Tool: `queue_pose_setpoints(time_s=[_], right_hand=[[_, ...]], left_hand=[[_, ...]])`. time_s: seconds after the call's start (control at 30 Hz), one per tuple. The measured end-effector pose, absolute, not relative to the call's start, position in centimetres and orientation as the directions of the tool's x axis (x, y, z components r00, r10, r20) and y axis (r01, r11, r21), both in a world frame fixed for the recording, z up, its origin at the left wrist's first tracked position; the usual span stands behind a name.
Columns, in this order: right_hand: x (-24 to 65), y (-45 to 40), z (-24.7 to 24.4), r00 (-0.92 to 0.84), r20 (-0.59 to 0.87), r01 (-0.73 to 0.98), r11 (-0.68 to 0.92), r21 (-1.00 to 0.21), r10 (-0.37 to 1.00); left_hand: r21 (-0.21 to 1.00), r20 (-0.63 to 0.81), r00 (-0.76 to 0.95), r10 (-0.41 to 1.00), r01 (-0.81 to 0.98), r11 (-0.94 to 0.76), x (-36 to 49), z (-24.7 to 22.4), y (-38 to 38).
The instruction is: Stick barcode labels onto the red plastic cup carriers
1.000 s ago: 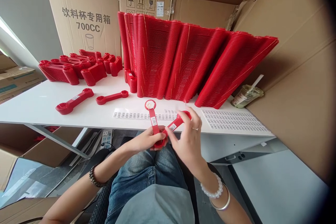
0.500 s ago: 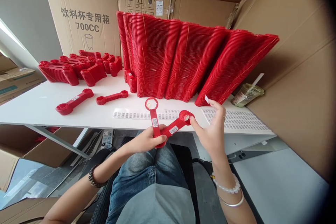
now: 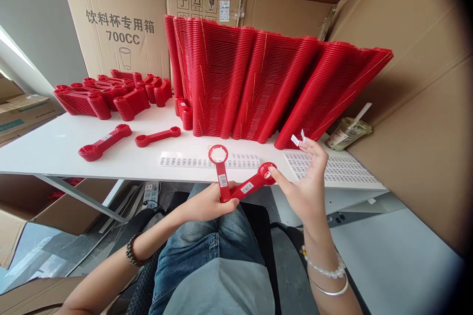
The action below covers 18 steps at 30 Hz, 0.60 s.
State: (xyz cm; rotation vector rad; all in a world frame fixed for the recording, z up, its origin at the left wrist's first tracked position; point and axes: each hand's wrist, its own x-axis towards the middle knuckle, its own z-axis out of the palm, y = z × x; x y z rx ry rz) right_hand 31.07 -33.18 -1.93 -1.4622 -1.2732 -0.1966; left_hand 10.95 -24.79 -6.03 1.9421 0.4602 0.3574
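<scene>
My left hand (image 3: 207, 203) is closed on the crossing ends of red ring-ended pieces over my lap. One labelled piece (image 3: 222, 180) points up and away from me; other red pieces with a label on top (image 3: 247, 187) slant right. My right hand (image 3: 306, 187) has its thumb at the right ring end of the slanting pieces. Its other fingers are raised, with two small white labels (image 3: 294, 140) stuck at the fingertips. A strip of printed labels (image 3: 185, 160) lies on the table behind, and a larger label sheet (image 3: 332, 170) is at the right.
Tall stacks of red pieces (image 3: 218, 78) stand at the table's back, with shorter bundles (image 3: 131, 103) to the left. Two separate items, a labelled bundle (image 3: 107, 142) and a thin piece (image 3: 157, 136), lie in front. A drink cup (image 3: 345, 134) stands at the right; cardboard surrounds the back.
The upright piece has shifted slightly right and down in my left hand. My right hand has moved slightly right, and two white labels now show at its fingertips instead of one.
</scene>
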Motion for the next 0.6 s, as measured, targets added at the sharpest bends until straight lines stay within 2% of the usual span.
queue_pose_setpoints(time_s=[0.23,0.33,0.47,0.6], right_hand=[[29.3,-33.0,-2.1,0.383,0.679,0.720,0.257,-0.644,0.626],[27.6,-33.7,-1.6,0.342,0.667,0.674,0.322,-0.665,0.662],[26.9,-34.9,-0.7,0.271,0.646,0.633,0.373,-0.678,0.714],[27.8,-35.5,-0.7,0.284,0.599,0.532,0.397,-0.748,0.749]], left_hand=[[0.752,0.042,0.896,0.442,0.262,-0.604,11.5,-6.6,-26.7],[0.709,0.050,0.900,0.432,0.273,-0.650,11.5,-7.1,-27.1],[0.790,0.033,0.938,0.345,0.187,-0.584,11.2,-6.9,-26.4],[0.918,-0.017,0.934,0.357,0.156,-0.365,11.1,-6.4,-25.5]])
